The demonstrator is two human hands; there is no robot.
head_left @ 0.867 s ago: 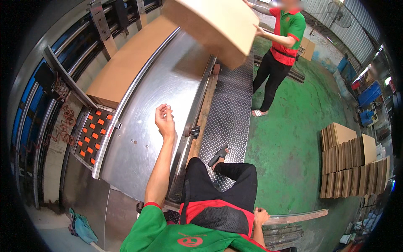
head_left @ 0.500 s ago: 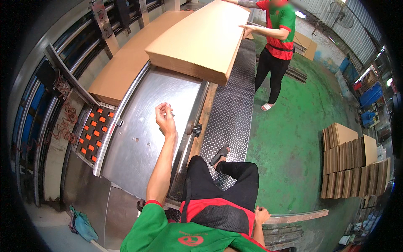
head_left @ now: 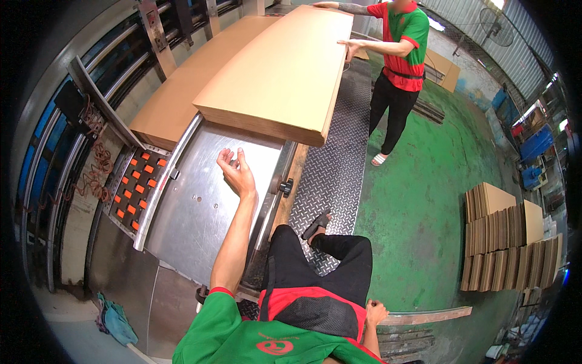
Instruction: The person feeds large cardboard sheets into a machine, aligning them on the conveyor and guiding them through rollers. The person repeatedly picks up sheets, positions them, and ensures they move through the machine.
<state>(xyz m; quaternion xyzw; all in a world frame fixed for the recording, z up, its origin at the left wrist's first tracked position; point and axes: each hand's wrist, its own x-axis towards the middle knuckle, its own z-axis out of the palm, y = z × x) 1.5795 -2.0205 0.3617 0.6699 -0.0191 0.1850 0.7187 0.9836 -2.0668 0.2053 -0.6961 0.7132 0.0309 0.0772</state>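
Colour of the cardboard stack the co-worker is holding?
Cardboard stack: light tan top, darker brown near edge; best seen in the head view.

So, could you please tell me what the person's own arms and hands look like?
The left hand and right hand are both gloveless. The left sleeve is short and green with a red cuff; the other is hard to make out.

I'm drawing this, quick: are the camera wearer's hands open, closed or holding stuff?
Left hand: open, fingers loosely bent, holding nothing visible.
Right hand: curled; can't tell if fully closed or holding anything.
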